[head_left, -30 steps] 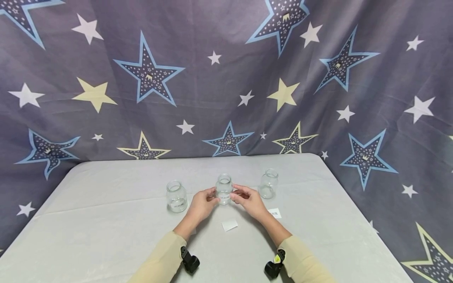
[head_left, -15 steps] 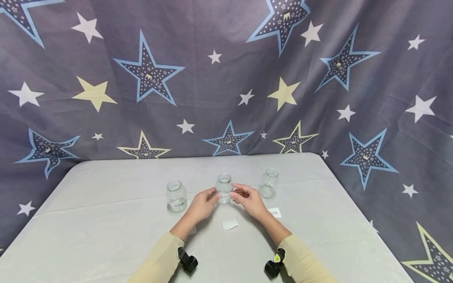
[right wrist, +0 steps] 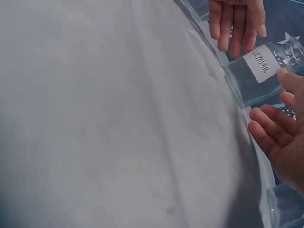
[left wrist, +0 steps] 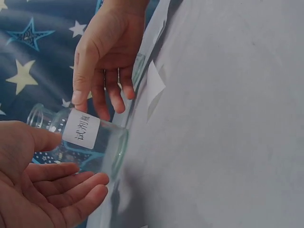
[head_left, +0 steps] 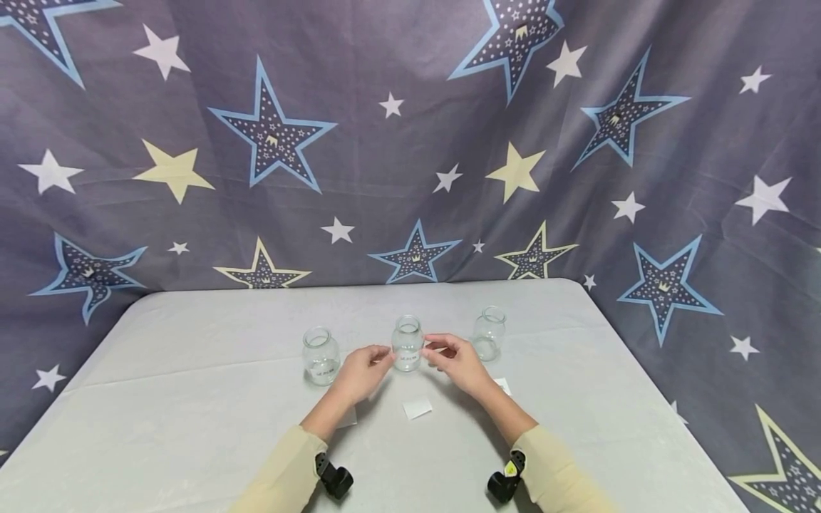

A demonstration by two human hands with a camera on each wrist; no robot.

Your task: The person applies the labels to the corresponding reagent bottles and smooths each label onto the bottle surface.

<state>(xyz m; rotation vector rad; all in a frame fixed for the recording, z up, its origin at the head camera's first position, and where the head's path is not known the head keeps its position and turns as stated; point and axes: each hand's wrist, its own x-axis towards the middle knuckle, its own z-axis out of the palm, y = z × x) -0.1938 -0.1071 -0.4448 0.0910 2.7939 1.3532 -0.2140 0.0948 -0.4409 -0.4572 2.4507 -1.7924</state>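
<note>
Two loose hands frame a labelled jar

From where I stand, the grip is slack on both sides: the left hand (head_left: 362, 370) and the right hand (head_left: 458, 360) have their fingers relaxed and spread, clasping nothing. Both thumbs lie close to the edges of the label (left wrist: 81, 129); whether each actually touches the glass, I can't tell.

Between them is the middle jar (head_left: 407, 345), upright on the desk (head_left: 192, 427), its printed label turned toward the person. The step in hand looks like settling that label, and I'd say light, even pressure suits it best: one hand bracing the glass, the other's thumb stroking from the centre toward each corner, so no edge lifts and the jar doesn't twist or tip.

Just nearer the person lies a folded white paper (head_left: 417, 408). Off to the left stands another labelled jar (head_left: 321, 356); to the right, a third jar (head_left: 489, 328) shows no label that I can see. A white slip (head_left: 503, 385) peeks out beside the right wrist, best kept out from under the forearm
</note>
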